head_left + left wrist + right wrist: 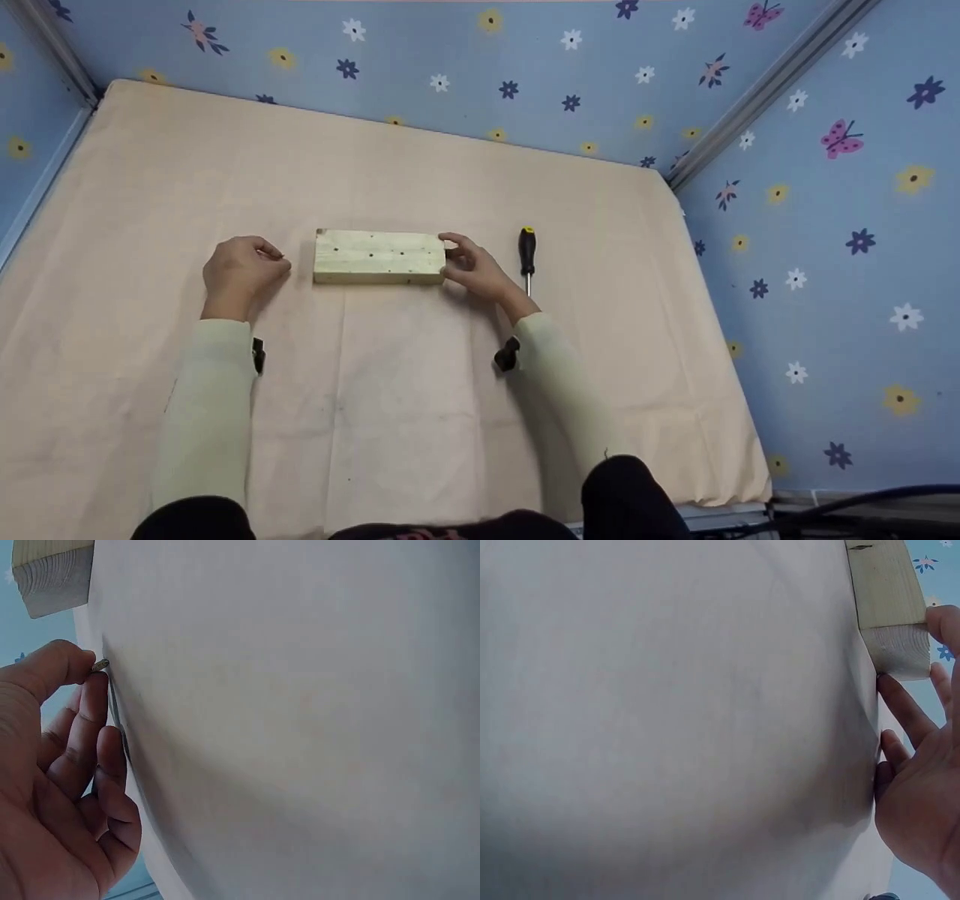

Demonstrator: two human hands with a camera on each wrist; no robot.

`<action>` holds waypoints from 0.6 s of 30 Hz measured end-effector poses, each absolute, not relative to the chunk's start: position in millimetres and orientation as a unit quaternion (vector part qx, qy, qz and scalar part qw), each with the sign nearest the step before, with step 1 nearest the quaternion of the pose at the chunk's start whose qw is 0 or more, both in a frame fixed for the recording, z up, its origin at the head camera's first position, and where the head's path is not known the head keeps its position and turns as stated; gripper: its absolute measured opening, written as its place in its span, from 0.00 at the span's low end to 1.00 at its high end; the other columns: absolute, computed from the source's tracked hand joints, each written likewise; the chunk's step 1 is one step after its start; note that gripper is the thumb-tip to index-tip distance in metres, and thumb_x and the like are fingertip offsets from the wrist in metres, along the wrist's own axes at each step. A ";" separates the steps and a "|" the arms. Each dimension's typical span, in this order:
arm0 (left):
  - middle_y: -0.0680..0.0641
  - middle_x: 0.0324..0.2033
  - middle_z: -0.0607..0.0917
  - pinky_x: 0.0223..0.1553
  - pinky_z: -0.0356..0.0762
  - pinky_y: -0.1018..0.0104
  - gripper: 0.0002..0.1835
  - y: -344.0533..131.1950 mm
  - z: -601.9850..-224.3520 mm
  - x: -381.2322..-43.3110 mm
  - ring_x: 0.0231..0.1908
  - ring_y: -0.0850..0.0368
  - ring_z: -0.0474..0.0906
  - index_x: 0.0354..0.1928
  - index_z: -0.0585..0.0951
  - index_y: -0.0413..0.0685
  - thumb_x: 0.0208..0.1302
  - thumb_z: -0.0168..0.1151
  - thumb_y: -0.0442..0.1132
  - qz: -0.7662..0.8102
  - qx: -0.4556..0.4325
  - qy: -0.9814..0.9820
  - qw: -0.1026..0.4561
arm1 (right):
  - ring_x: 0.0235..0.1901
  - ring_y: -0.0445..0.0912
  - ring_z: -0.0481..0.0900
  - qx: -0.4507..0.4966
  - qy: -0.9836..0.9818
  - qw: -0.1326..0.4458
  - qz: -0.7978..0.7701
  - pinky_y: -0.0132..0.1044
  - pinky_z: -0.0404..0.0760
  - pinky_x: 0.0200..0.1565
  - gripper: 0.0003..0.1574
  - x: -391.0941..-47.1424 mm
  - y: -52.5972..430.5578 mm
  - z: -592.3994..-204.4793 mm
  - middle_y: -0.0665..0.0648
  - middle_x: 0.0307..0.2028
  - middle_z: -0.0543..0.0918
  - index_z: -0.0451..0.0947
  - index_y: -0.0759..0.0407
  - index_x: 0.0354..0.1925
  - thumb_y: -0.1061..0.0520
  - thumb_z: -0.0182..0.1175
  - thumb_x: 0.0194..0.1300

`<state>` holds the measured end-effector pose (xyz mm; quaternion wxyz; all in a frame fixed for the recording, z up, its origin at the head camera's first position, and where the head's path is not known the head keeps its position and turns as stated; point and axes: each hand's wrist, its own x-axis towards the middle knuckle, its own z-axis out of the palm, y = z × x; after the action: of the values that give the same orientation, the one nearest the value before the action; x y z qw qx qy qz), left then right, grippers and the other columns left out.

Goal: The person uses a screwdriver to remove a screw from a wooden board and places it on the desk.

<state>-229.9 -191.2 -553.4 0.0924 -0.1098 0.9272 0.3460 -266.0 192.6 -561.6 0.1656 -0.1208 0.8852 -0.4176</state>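
A pale wooden block (379, 259) with several dark holes or spots in its top lies lengthwise across the cloth. My right hand (482, 274) holds its right end, thumb at the near corner and a finger at the far corner. To the left of the block, apart from it, is my left hand (238, 271). Between its thumb and index finger it pinches a small brass-coloured screw (100, 666), only partly visible. The right wrist view shows the block's end grain (900, 651) beside spread fingers.
A screwdriver (528, 251) with a black and yellow handle lies right of my right hand, its shaft partly hidden by the forearm. Beige cloth (405, 375) covers the table. Blue flowered panels (465, 67) stand behind and at both sides.
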 end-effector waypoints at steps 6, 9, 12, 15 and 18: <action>0.42 0.42 0.85 0.44 0.74 0.48 0.13 -191.7 -553.5 -232.0 0.44 0.44 0.78 0.40 0.84 0.46 0.59 0.61 0.46 0.351 -0.114 0.924 0.102 | 0.65 0.45 0.68 -0.127 0.882 0.166 -0.422 0.53 0.56 0.72 0.38 -266.6 192.0 -561.7 0.50 0.60 0.76 0.60 0.33 0.70 0.50 0.61 0.65; 0.42 0.41 0.85 0.44 0.74 0.49 0.13 -191.7 -553.7 -232.0 0.44 0.44 0.78 0.40 0.84 0.46 0.58 0.62 0.46 0.354 -0.117 0.922 0.105 | 0.65 0.45 0.68 -0.129 0.882 0.166 -0.423 0.53 0.55 0.72 0.38 -266.6 192.1 -561.8 0.50 0.60 0.77 0.60 0.33 0.70 0.51 0.61 0.65; 0.42 0.42 0.85 0.45 0.74 0.48 0.13 -191.2 -553.7 -232.0 0.45 0.43 0.77 0.40 0.84 0.46 0.58 0.61 0.46 0.356 -0.118 0.921 0.107 | 0.64 0.45 0.69 -0.132 0.880 0.163 -0.426 0.52 0.55 0.72 0.38 -266.8 192.2 -562.0 0.50 0.60 0.77 0.60 0.34 0.69 0.52 0.61 0.65; 0.41 0.42 0.85 0.45 0.74 0.48 0.13 -190.5 -553.0 -231.3 0.45 0.43 0.78 0.40 0.84 0.46 0.58 0.61 0.46 0.357 -0.117 0.921 0.105 | 0.64 0.45 0.70 -0.136 0.876 0.162 -0.434 0.52 0.55 0.72 0.38 -266.8 192.3 -562.2 0.51 0.60 0.76 0.61 0.35 0.70 0.53 0.61 0.65; 0.41 0.42 0.85 0.44 0.75 0.49 0.13 -190.3 -552.7 -230.3 0.44 0.43 0.78 0.39 0.84 0.46 0.58 0.59 0.45 0.354 -0.116 0.923 0.098 | 0.64 0.45 0.70 -0.137 0.874 0.166 -0.436 0.52 0.56 0.72 0.38 -266.3 192.6 -562.2 0.51 0.60 0.76 0.60 0.36 0.70 0.52 0.61 0.66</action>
<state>-230.3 -190.3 -552.7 0.0981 -0.1165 0.9226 0.3544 -266.3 192.6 -562.2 0.1662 -0.1369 0.8736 -0.4364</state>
